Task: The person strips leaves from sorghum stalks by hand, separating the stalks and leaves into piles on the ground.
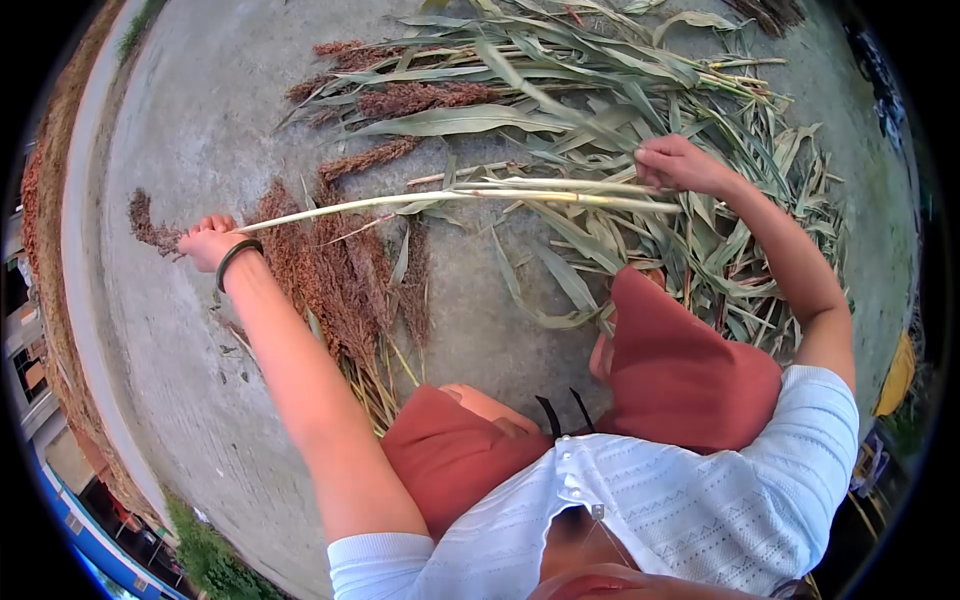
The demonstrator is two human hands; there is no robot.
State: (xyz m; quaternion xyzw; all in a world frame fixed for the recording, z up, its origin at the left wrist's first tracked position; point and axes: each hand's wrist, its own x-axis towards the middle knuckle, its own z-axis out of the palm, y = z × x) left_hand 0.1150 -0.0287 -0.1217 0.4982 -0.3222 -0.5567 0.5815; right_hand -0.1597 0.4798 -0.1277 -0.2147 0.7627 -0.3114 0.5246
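My left hand (212, 243) is closed around a long pale sorghum stalk (400, 200), just below its small reddish-brown seed head (150, 225). The stalk stretches to the right across my front, above the ground. Close to its thick end, my right hand (680, 163) is closed on a long green sorghum leaf (560, 100) that slants up and left from my fingers. A pale strip runs alongside the stalk toward this hand; whether it is still joined to the stalk I cannot tell. Below the stalk lies a bunch of reddish seed heads (340, 270), their stems pointing toward me.
Leafy sorghum stalks with red heads (430, 98) lie at the far side on the concrete ground (220, 120). Loose leaves (720, 250) are heaped at the right, beside my knee. A raised concrete edge (85, 200) runs along the left.
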